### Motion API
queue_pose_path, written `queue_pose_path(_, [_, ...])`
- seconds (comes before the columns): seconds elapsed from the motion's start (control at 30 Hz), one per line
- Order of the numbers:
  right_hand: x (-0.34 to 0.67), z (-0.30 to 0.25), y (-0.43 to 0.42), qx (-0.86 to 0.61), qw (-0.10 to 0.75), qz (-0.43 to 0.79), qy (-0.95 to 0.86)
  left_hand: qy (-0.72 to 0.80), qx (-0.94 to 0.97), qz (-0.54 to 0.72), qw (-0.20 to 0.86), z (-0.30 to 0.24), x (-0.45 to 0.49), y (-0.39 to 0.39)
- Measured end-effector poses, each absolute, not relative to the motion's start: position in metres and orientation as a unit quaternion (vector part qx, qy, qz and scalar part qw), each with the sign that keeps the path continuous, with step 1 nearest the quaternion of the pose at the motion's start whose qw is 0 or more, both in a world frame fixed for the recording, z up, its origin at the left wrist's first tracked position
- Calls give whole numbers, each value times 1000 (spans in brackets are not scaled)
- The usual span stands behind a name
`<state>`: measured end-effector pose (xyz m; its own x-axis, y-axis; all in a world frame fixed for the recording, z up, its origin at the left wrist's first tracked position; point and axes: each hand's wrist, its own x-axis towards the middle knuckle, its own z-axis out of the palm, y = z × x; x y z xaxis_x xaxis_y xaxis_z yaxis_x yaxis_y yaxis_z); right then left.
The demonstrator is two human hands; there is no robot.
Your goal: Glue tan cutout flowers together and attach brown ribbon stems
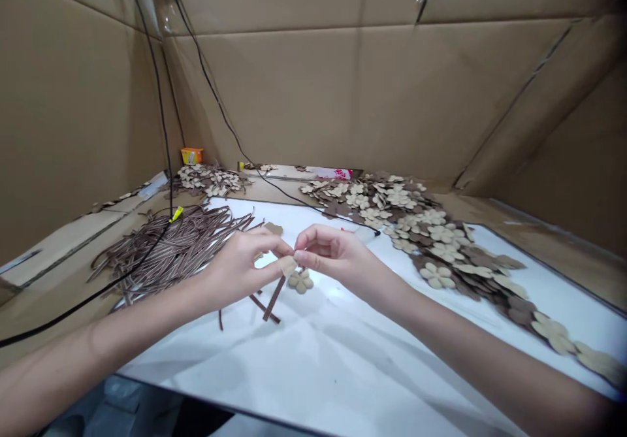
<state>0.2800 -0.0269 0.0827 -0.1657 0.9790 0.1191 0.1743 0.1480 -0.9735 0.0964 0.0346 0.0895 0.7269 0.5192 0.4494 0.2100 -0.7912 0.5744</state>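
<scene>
We pinch beige piece (289,266) between left hand (242,262) and right hand (337,252), fingers narrow, over white counter (313,365); brown strip (274,298) on near side of fingers, long axis slanting near-left, left hand nearer.

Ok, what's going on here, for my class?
A person's left hand and right hand meet at the fingertips, with a small pale piece there; the exact grip is unclear. A beige flower shows just below. Brown strips are heaped on the left, flower cut-outs on the right.
</scene>
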Motion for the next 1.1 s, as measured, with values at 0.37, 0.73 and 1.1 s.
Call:
queue_pose_path(0.37, [280, 80, -17, -505, 452, 466, -569, 214, 774, 241, 545, 66, 99, 45])
queue_pose_path(0.73, [267, 67, -25, -475, 500, 551, -470, 215, 689, 249, 646, 53, 106, 39])
queue_pose_path(1.1, [277, 72, -23, -519, 408, 515, -547, 228, 708, 251, 619, 46, 105, 37])
